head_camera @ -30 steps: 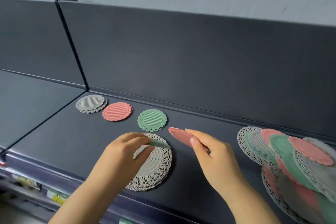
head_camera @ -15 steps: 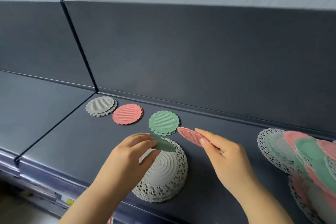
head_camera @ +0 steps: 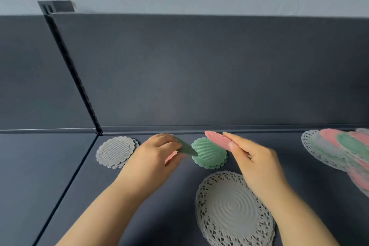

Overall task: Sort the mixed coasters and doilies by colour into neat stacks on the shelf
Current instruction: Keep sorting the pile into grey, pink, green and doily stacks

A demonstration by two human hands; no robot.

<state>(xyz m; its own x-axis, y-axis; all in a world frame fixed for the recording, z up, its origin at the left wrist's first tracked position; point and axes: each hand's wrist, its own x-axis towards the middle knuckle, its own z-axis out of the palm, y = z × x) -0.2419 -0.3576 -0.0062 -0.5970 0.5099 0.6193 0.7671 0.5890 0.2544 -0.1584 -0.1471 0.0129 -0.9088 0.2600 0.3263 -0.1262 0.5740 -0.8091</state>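
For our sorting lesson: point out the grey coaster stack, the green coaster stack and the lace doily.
grey coaster stack [head_camera: 115, 151], head view, ribbed centre.
green coaster stack [head_camera: 210, 152], head view, ribbed centre.
lace doily [head_camera: 231, 206], head view, ringed centre.

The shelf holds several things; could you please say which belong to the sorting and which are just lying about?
Job: left hand, green coaster, right hand, pink coaster, grey stack, green stack, doily stack, mixed pile.
Bystanders: divider, back panel.

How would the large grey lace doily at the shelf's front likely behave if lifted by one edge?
The grey lace doily would probably droop: it looks thin and its border is full of holes. It is likely light, for the same reason. It should not roll, since it lies flat on the shelf.
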